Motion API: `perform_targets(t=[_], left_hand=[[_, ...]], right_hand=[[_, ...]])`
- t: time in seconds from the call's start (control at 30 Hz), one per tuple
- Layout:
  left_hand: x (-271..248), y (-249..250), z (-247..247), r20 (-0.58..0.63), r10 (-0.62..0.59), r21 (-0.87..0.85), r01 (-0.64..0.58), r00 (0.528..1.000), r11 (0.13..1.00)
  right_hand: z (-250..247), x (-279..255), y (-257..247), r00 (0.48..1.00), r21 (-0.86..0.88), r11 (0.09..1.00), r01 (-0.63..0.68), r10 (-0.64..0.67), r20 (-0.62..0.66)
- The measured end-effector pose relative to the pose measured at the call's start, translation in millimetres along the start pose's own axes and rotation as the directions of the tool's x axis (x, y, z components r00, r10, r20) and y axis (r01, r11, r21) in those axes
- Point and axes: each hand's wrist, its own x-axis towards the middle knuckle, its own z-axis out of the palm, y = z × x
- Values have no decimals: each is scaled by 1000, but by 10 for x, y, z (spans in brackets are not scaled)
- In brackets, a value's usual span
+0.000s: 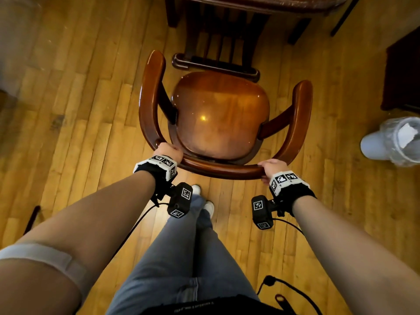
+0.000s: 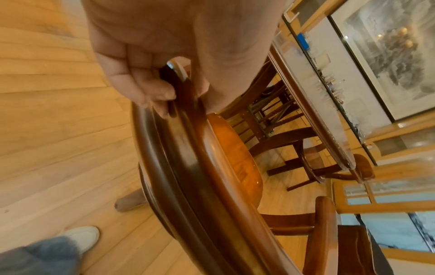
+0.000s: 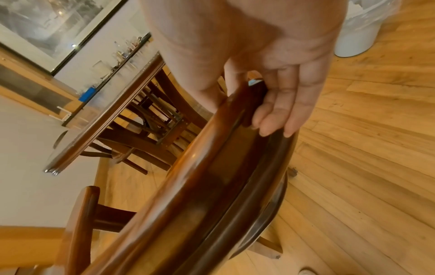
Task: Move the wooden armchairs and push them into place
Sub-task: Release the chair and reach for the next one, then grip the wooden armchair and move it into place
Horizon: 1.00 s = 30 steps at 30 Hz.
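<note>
- left hand [image 1: 167, 150], lower left of centre in the head view, grasps the curved back rail of the wooden armchair [image 1: 221, 114], fingers [image 2: 143, 87] curled round it.
- the armchair stands on the plank floor [image 1: 75, 133] mid-frame, seat facing away from the person, toward the tabletop [image 1: 261, 4] at the top edge.
- a second, darker chair [image 1: 216, 42] is tucked under that tabletop, just beyond the seat.
- right hand [image 1: 272, 168] grasps the same rail's right end, fingers [image 3: 282, 104] wrapped beneath.
- a white bin [image 1: 393, 142] lined with clear plastic sits at the right edge.

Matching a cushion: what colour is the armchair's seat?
Glossy orange-brown wood, darker at the rim; the seat shows best in the head view.
</note>
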Motion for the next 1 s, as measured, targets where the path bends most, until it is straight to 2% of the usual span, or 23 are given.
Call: perform_targets(t=[0.1, 0.23, 0.3, 0.37, 0.43, 0.5, 0.67, 0.83, 1.0], left_hand=[[-84, -12, -86, 82, 28, 59, -33, 996, 998], [-93, 10, -326, 130, 147, 218, -173, 981, 961], [-86, 37, -526, 113, 198, 343, -225, 974, 912], [-23, 37, -819, 54, 235, 364, -238, 971, 900], [74, -1, -1156, 13, 282, 404, -263, 959, 876], [213, -92, -1563, -19, 299, 456, -258, 954, 852], [795, -392, -2825, -101, 243, 512, -159, 965, 844], [1411, -681, -4191, -147, 201, 511, -100, 969, 854], [2019, -695, -5225, -155, 186, 496, -86, 970, 864]], right_hand=[[9, -61, 28, 999, -102, 994, 40, -42, -22], [-64, -206, -184, 994, -336, 937, 99, -108, -9], [-59, -277, -413, 990, -440, 889, 129, -143, 2], [97, -330, -729, 980, -447, 874, 191, -192, 42], [362, -389, -1112, 961, -490, 826, 276, -252, 117], [726, -569, -1561, 927, -565, 735, 374, -320, 197], [1906, -908, -2711, 848, -627, 575, 525, -411, 333], [3010, -1261, -3796, 831, -658, 522, 543, -447, 331], [3726, -1404, -4687, 805, -674, 460, 578, -457, 379]])
